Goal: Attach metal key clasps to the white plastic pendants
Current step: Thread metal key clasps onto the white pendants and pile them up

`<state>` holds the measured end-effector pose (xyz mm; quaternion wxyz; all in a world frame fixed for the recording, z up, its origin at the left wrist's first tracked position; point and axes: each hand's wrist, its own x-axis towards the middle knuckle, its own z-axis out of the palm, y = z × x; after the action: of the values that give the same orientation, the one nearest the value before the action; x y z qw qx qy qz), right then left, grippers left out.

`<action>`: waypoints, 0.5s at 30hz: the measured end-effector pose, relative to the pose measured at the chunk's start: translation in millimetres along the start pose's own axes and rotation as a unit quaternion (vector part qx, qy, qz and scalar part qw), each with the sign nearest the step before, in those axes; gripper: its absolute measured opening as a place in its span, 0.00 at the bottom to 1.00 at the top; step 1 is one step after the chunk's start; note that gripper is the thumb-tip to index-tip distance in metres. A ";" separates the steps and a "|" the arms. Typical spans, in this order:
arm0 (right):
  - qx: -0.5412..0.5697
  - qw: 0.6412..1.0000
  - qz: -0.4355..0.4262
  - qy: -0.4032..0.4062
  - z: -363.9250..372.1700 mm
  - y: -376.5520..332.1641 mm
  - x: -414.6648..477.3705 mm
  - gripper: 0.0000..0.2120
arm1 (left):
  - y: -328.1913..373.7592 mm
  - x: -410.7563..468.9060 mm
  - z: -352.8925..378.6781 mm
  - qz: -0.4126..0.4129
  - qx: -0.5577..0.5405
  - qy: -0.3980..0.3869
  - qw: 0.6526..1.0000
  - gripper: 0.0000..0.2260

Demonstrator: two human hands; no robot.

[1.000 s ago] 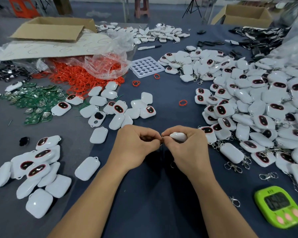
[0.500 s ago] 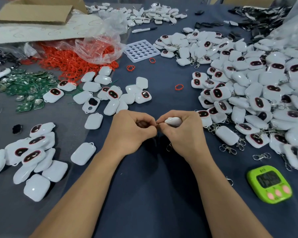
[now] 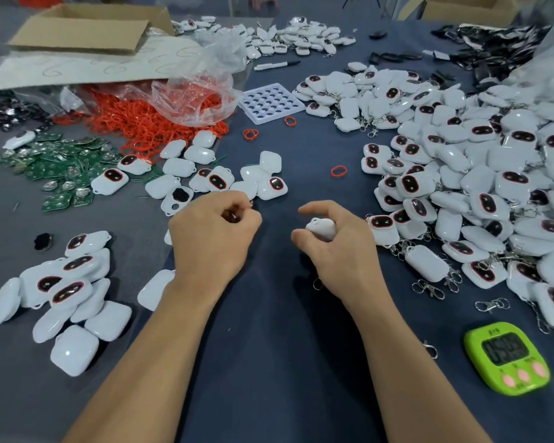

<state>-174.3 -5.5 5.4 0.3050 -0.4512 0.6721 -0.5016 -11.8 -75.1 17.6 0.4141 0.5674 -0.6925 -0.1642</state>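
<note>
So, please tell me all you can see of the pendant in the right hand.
The pendant is white, glossy plastic, rounded, with a small loop at its upper end. The right hand grips it above the blue cloth, its fingers hiding the lower part. A metal ring hangs under the hand; whether it is attached, I cannot tell.

Dark blue cloth (image 3: 269, 394) covers the counter (image 3: 301, 174); grey floor (image 3: 224, 6) lies beyond its far edge; light is even, shadows soft.

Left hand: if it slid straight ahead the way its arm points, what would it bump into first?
Probably the small cluster of pendants lying just beyond the knuckles of the left hand, though depth is unclear.
</note>
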 end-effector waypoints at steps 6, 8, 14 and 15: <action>0.047 0.999 -0.010 -0.002 -6.9 2.2 3.7 0.12 | -4.6 -4.8 10.4 0.084 0.140 -0.143 0.976 0.05; 0.033 0.999 -0.032 -0.009 -9.0 3.9 4.9 0.14 | -5.6 -2.5 11.4 0.085 0.105 -0.160 0.978 0.04; 0.000 0.999 -0.031 -0.020 -2.2 8.2 6.2 0.17 | -10.9 -1.8 11.2 0.095 0.053 -0.205 0.973 0.02; -0.010 0.999 -0.034 -0.023 -1.5 8.5 6.6 0.15 | -11.9 -1.2 11.8 0.094 0.047 -0.210 0.972 0.03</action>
<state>-180.8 -10.1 -1.9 0.2989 -0.4883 0.6542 -0.4943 -13.0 -80.4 1.7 0.2454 0.4716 -0.8212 -0.2071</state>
